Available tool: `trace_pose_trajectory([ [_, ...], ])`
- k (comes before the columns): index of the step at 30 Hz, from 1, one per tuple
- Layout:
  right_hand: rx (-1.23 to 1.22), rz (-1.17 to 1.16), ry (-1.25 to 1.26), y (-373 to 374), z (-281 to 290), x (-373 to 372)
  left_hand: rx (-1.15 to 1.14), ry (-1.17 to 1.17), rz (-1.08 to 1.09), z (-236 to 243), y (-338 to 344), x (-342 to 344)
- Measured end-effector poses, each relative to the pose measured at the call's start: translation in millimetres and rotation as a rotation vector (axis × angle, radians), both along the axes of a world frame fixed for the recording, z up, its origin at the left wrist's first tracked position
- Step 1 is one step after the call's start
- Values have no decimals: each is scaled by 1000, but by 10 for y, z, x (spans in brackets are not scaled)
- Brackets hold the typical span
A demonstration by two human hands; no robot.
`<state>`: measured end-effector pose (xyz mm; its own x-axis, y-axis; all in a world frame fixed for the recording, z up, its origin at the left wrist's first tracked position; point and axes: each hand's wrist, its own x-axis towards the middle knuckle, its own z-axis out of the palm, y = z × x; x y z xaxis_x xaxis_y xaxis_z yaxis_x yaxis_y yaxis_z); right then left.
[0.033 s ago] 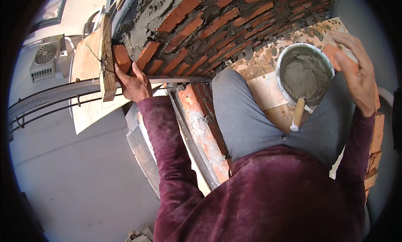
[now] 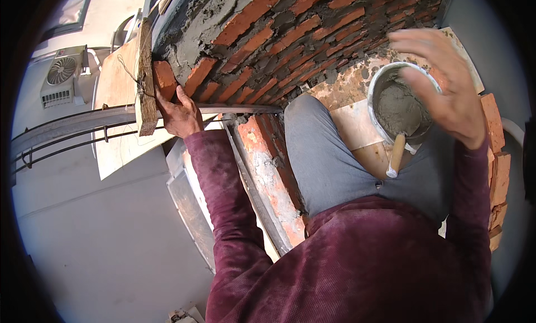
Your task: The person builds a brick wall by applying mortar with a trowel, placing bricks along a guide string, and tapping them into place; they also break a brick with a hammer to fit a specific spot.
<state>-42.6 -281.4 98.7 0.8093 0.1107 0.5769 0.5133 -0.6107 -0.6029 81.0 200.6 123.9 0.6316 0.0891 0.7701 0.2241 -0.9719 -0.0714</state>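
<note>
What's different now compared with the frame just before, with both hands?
The right hand has moved left, from beside the mortar bucket to over its right rim, fingers spread and blurred, holding nothing. The left hand stays on the end brick at the wall's edge, and the trowel still stands in the bucket.
</note>
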Motion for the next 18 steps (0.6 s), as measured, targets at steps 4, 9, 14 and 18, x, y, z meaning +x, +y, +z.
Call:
trace_pose_trajectory([
  [4,-232,400,-59,2005,528,1328,4,17,18,-57,200,148],
  [9,-395,346,-77,3122,739,2174,89,-31,-321,-77,288,324],
  [14,-314,375,-34,3581,775,2428,101,-8,-368,-18,315,227],
  [18,-269,374,-111,3713,768,2591,38,10,-378,-142,347,262],
])
